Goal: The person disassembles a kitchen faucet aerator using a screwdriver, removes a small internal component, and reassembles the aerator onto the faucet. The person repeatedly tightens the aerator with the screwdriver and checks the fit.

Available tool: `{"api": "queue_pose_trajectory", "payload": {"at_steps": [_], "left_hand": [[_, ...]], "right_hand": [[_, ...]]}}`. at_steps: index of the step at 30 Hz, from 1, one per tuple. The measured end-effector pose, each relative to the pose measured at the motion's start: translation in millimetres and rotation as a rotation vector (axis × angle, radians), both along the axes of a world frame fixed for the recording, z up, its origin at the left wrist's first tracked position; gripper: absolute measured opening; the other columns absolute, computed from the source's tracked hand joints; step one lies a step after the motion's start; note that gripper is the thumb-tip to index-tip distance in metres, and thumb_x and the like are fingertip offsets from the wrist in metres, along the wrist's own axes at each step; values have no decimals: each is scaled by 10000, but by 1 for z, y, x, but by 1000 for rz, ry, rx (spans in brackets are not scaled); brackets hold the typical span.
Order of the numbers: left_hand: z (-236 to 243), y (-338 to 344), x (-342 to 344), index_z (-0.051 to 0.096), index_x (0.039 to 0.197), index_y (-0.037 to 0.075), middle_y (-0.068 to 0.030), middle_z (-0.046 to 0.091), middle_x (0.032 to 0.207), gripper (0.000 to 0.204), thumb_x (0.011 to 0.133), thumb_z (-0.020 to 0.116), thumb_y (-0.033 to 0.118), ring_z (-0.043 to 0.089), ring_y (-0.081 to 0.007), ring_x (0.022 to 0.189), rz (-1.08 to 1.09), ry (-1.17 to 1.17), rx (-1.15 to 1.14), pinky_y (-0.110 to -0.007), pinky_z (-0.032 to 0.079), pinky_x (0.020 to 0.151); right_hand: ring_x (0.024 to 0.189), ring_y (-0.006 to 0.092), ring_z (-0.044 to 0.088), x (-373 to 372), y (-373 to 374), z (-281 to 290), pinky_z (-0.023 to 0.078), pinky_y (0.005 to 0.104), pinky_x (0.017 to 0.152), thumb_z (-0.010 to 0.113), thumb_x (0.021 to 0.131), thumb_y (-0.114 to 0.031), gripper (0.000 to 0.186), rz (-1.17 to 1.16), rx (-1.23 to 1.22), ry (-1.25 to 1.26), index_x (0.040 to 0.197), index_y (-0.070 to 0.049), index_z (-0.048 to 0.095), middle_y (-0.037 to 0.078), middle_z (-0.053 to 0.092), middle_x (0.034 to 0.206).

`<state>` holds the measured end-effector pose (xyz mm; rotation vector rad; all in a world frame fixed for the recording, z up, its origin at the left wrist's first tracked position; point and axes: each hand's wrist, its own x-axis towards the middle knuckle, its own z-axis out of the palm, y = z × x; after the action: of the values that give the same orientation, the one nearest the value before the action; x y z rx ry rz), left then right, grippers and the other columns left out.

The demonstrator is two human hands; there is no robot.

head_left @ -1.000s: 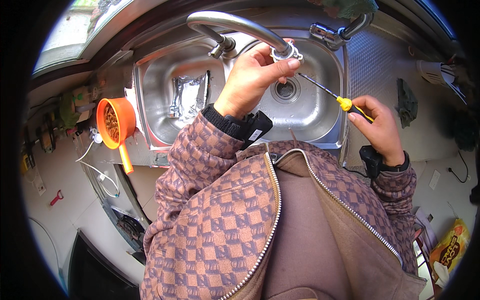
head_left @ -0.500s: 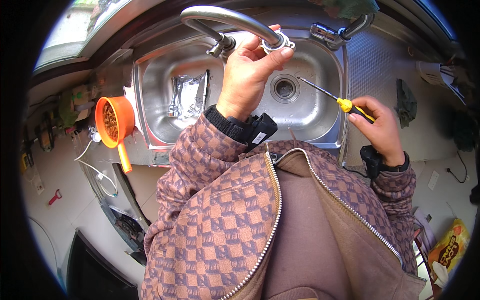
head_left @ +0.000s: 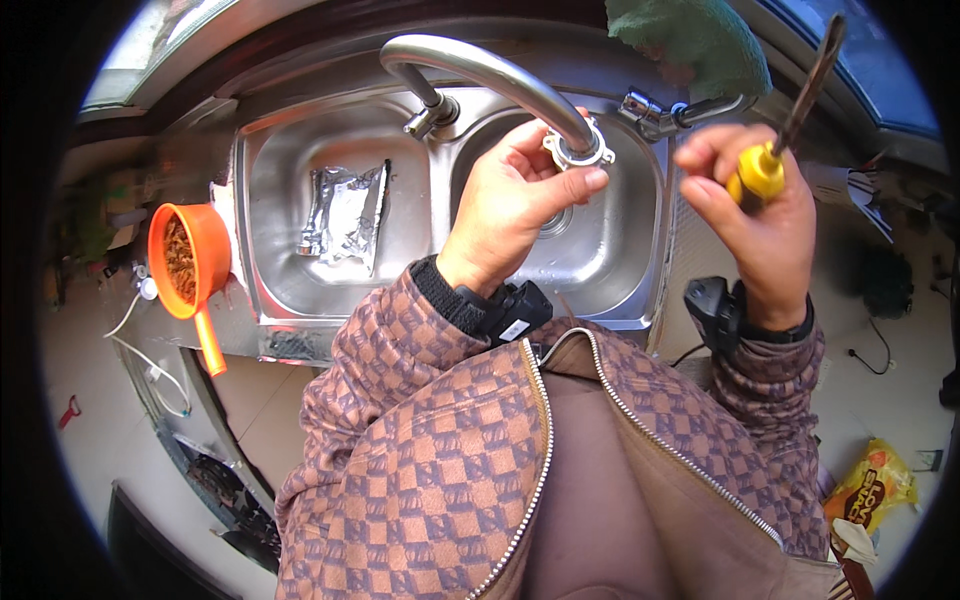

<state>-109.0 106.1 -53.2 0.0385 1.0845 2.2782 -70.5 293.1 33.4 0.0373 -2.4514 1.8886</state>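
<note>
At upper centre of the frame, the left hand (head_left: 510, 210) holds a white ring (head_left: 580, 163) between thumb and fingers at the faucet spout's (head_left: 490, 58) end; at upper right, the right hand (head_left: 762, 230) grips a yellow-handled screwdriver (head_left: 763, 172).

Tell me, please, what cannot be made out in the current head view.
All in the head view:
Underside of the white ring fitting: it faces away from the camera.
Part of the sink drain: covered by the left hand.
Gripped part of the yellow-handled screwdriver: covered by the right hand.
The screwdriver's tip type: blurred.
Contents, if any, of the foil packet: hidden by its opaque wrapping.
</note>
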Motion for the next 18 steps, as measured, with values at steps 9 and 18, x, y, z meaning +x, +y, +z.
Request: {"api": "queue_pose_trajectory", "payload": {"at_steps": [9,18], "left_hand": [[-1,1,3,485,1233,11,-47,566,1107,464,796,637,-35,565,-105,955,-56,-115,195,-242,479,838],[-1,12,12,440,1274,-4,-68,558,1137,485,819,602,-49,568,-140,1005,51,-166,257,-262,488,867]], "right_hand": [[758,65,548,-52,-47,1,445,196,690,708,764,-34,233,238,292,-41,955,-30,574,2,598,875],[755,62,534,-46,-40,3,431,199,681,720,752,-58,245,247,508,-94,940,-23,568,-3,570,836]]}}
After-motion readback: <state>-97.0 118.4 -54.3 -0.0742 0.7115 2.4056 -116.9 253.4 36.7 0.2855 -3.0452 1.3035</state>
